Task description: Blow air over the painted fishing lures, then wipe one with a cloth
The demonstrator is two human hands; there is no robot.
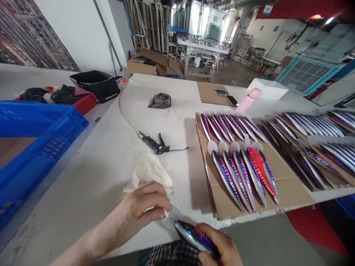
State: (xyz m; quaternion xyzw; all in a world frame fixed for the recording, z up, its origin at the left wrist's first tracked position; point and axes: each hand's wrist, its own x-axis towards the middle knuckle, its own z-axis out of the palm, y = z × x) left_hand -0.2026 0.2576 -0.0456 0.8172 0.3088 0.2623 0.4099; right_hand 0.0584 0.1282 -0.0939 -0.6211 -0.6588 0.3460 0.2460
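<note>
My left hand (pixel 145 205) is closed on a white cloth (pixel 146 170) at the near edge of the white table (pixel 111 155). My right hand (pixel 222 247) grips a shiny silver, blue and purple fishing lure (pixel 191 234) at the bottom of the view. The lure's clear lip points up-left, toward the cloth. Just right lies a cardboard sheet (pixel 288 184) with two rows of similar finished lures (pixel 244 173), one of them red.
A black air blow gun (pixel 155 145) with a hose lies mid-table. A blue crate (pixel 36 144) stands at left, with a black bin (pixel 97 84) behind it. A grey rag (pixel 160 100), a pink bottle (pixel 248 100) and more lure trays (pixel 318 147) lie further back and right.
</note>
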